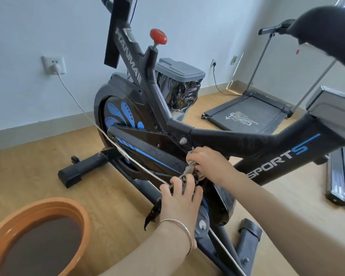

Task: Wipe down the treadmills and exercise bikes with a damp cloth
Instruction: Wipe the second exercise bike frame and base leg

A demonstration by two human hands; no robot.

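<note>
A black and blue exercise bike [147, 148] fills the middle of the view, its saddle [327, 30] at the top right. My right hand [209, 164] grips a bunched grey cloth [189, 169] against the bike's frame, just under the joint of the main tubes. My left hand [179, 198], with a bangle on its wrist, rests on the crank area below, its fingers curled round the lower end of the cloth and a white cable [127, 156]. A folding treadmill [245, 114] lies on the floor at the back right.
An orange basin [74, 208] of murky brown water stands at the lower left. The white cable runs from a wall socket [54, 65] across the bike. A grey bin [179, 84] with a black liner stands behind the bike. Another treadmill's edge [341, 176] shows at the right.
</note>
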